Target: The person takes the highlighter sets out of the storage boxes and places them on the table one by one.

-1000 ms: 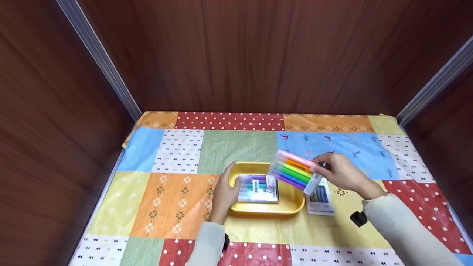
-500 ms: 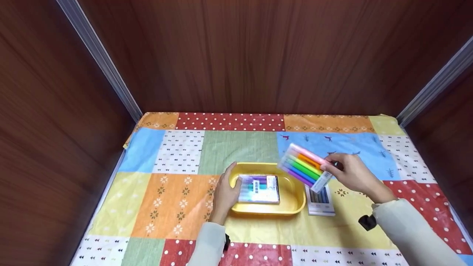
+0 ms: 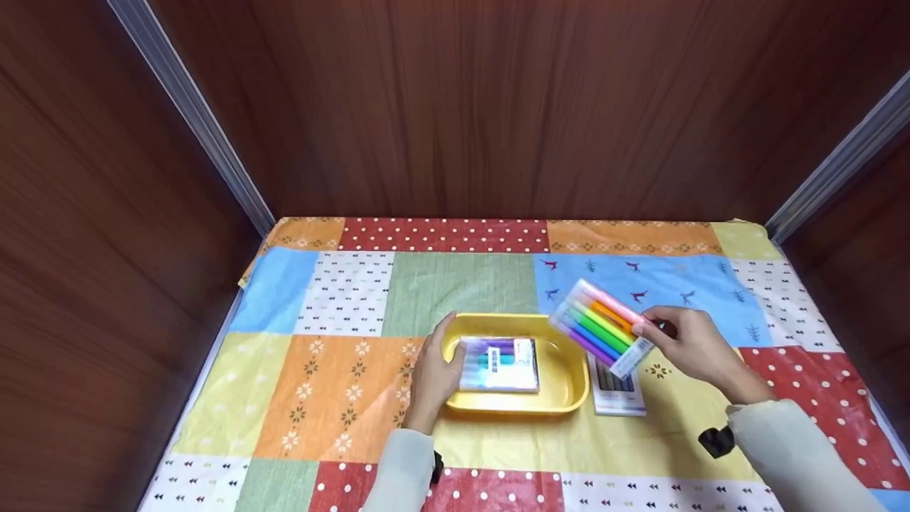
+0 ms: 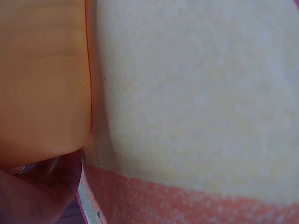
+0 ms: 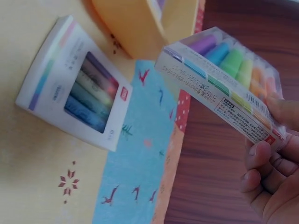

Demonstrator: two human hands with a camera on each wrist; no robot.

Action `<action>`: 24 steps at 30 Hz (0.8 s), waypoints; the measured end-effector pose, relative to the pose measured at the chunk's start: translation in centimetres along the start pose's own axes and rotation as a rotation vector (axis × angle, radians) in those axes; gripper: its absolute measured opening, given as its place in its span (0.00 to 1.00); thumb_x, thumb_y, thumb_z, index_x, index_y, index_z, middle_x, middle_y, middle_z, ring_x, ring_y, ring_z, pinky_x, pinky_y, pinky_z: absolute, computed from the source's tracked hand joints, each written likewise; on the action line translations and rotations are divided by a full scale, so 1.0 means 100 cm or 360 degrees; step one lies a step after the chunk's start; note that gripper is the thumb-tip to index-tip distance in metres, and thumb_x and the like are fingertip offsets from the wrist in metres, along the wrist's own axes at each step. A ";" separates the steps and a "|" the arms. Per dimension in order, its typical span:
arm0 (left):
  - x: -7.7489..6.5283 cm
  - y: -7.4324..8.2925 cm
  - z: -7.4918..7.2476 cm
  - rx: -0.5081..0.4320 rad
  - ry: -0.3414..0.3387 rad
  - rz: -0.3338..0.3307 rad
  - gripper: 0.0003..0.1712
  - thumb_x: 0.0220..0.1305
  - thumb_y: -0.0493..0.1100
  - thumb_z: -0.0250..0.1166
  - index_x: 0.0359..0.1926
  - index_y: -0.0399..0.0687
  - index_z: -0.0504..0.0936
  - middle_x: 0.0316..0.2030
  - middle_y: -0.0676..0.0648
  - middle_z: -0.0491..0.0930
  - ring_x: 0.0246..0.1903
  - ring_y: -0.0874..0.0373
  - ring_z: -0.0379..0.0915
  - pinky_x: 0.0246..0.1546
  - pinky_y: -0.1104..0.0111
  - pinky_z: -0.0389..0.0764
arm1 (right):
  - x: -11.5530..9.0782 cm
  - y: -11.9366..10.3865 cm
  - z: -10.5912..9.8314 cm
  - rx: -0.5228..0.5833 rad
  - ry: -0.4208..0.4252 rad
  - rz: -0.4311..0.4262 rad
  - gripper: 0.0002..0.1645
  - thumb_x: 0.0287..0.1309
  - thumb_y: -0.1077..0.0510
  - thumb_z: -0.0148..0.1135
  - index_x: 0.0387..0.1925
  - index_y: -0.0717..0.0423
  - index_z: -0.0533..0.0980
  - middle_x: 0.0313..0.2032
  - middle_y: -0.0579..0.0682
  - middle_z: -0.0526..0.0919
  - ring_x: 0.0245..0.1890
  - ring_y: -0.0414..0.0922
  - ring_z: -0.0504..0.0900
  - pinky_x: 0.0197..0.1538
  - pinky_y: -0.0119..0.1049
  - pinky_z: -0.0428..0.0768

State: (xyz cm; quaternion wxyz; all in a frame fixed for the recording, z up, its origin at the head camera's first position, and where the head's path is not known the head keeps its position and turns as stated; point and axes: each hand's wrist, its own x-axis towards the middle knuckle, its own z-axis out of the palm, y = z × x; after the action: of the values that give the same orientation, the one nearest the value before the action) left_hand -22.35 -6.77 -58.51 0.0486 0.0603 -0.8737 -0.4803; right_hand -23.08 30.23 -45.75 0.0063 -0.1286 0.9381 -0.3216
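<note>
My right hand pinches one end of a clear pack of highlighters, thumb on top and fingers below. The pack is tilted above the right end of a yellow plastic tub. Pink, orange, yellow, green, blue and purple highlighters show through it. With my left hand I grip the tub's left end, thumb over the rim and fingers outside. Inside the tub lies a flat clear pack of purple and teal pens. A white windowed box of pens lies right of the tub, partly hidden by the highlighters in the head view.
A patchwork-patterned cloth covers the table. Dark wood-grain panels stand behind and on both sides. Grey metal strips run along the corners.
My right hand has carried the highlighter pack to the right, away from the tub's middle, and the pack has tilted more steeply. The left hand keeps its place on the tub.
</note>
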 end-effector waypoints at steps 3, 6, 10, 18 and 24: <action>-0.001 0.000 0.000 -0.0006 -0.0006 0.0000 0.34 0.71 0.49 0.61 0.73 0.78 0.63 0.69 0.48 0.73 0.63 0.42 0.74 0.52 0.48 0.81 | -0.003 0.006 0.002 -0.0002 0.0025 -0.0003 0.14 0.68 0.50 0.63 0.40 0.57 0.84 0.24 0.49 0.81 0.20 0.34 0.69 0.22 0.29 0.69; -0.001 0.000 0.001 -0.0009 -0.0009 0.0001 0.34 0.71 0.50 0.61 0.74 0.77 0.63 0.69 0.48 0.73 0.64 0.42 0.74 0.53 0.48 0.81 | -0.005 0.010 0.003 -0.0006 0.0053 0.0002 0.14 0.68 0.51 0.63 0.40 0.58 0.84 0.25 0.50 0.81 0.21 0.34 0.70 0.22 0.29 0.70; -0.001 -0.001 0.000 -0.0023 -0.0010 0.0006 0.34 0.71 0.49 0.60 0.74 0.75 0.63 0.69 0.47 0.73 0.64 0.41 0.73 0.55 0.45 0.79 | -0.009 0.016 0.003 -0.0006 0.0041 0.0083 0.17 0.68 0.49 0.62 0.43 0.60 0.83 0.28 0.51 0.82 0.23 0.36 0.72 0.23 0.30 0.72; -0.001 -0.002 -0.001 -0.0027 0.0005 0.0021 0.34 0.70 0.48 0.61 0.74 0.73 0.64 0.70 0.48 0.72 0.66 0.42 0.72 0.59 0.44 0.78 | -0.017 0.029 0.003 0.0021 0.0083 0.0183 0.20 0.70 0.48 0.60 0.45 0.62 0.82 0.29 0.53 0.82 0.24 0.37 0.72 0.24 0.30 0.71; -0.001 -0.002 0.000 -0.0043 0.0032 0.0095 0.33 0.70 0.47 0.61 0.73 0.72 0.65 0.69 0.48 0.73 0.66 0.42 0.72 0.58 0.44 0.78 | -0.025 0.040 0.009 -0.0008 0.0193 0.0194 0.18 0.68 0.50 0.62 0.43 0.63 0.83 0.26 0.52 0.81 0.22 0.34 0.69 0.23 0.29 0.69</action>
State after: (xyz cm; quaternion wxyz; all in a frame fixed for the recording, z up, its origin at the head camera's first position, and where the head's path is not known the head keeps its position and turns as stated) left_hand -22.29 -6.83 -58.68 0.0726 0.0385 -0.8679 -0.4899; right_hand -21.57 33.34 -49.04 -0.0314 -0.0514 0.9437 -0.3254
